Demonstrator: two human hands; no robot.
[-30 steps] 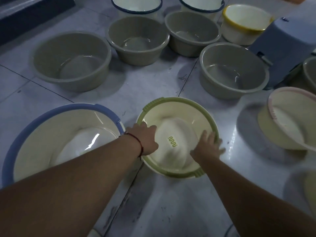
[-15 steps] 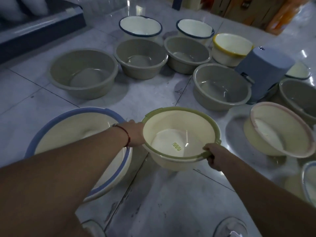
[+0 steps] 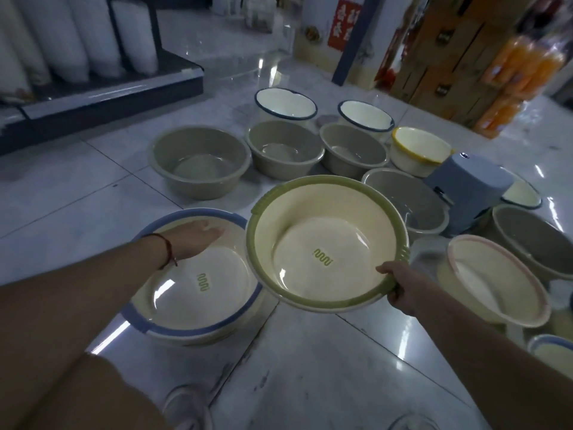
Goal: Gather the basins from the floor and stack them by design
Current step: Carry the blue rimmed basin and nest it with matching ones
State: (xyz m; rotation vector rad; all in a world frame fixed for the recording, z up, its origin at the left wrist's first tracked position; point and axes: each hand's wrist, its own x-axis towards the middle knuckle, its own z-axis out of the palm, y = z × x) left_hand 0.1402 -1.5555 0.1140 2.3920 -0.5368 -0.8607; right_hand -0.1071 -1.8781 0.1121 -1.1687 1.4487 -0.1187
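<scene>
My right hand (image 3: 403, 287) grips the near right rim of a cream basin with a green rim (image 3: 322, 231), holding it tilted above the floor. My left hand (image 3: 193, 238) is off that basin, fingers straight, hovering over the far side of a larger cream basin with a blue rim (image 3: 189, 328) on the floor at left. Several grey basins (image 3: 198, 159) stand behind them. Further back are two white basins with dark blue rims (image 3: 285, 103) and a yellow-rimmed one (image 3: 418, 147). A pink-rimmed basin (image 3: 496, 283) leans at right.
A blue-grey plastic stool (image 3: 468, 184) stands among the basins at right. A dark shelf base (image 3: 102, 97) with white stacked goods runs along the left. Cardboard boxes (image 3: 443, 57) and orange packs (image 3: 521, 76) stand at the back right. My shoes (image 3: 189, 408) show at the bottom.
The green-rimmed basin has been lifted off the floor and now hangs from my right hand alone. My left hand let go of its rim and moved left over the blue-rimmed basin.
</scene>
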